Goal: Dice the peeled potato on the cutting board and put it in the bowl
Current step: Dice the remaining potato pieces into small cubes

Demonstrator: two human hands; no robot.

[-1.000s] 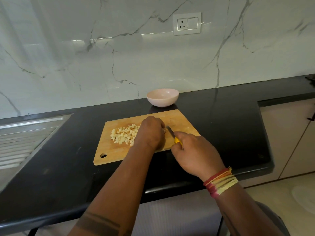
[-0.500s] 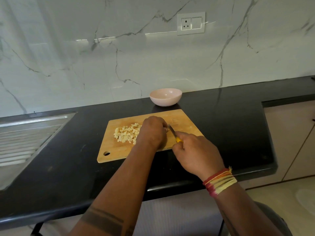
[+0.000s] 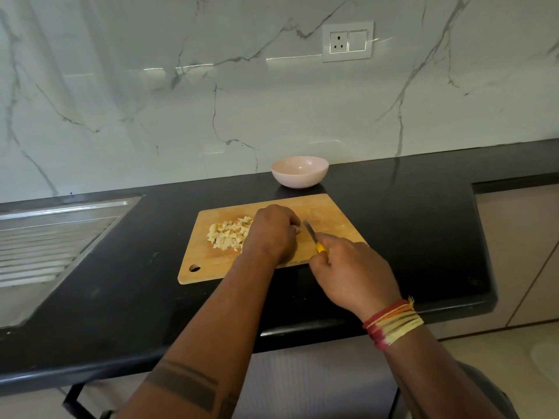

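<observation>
A wooden cutting board [image 3: 332, 213] lies on the black tabletop [image 3: 121, 297], with a hanging hole at its near left corner. On the left half of the board sits a heap of pale diced potato [image 3: 228, 234], just beside the left hand [image 3: 273, 232] on its left side and touching or nearly touching the knuckles. The left hand rests knuckles-up on the middle of the board, fingers curled down over something small; only a sliver of it peeks out at the fingertips, too little to say for certain that it is the remaining potato. Just to the right, the right hand [image 3: 354, 276] grips the yellow handle of a small knife [image 3: 313, 235], the blade pointing away and slanting toward the left hand's fingertips, close by them. A bundle of red, orange and yellow threads [image 3: 393, 323] circles the right wrist.

The pale pink bowl [image 3: 299, 172] stands on the tabletop beyond the board's far edge, near it and apart from both hands; nothing in it can be made out.

No brand, label or writing is legible anywhere.
</observation>
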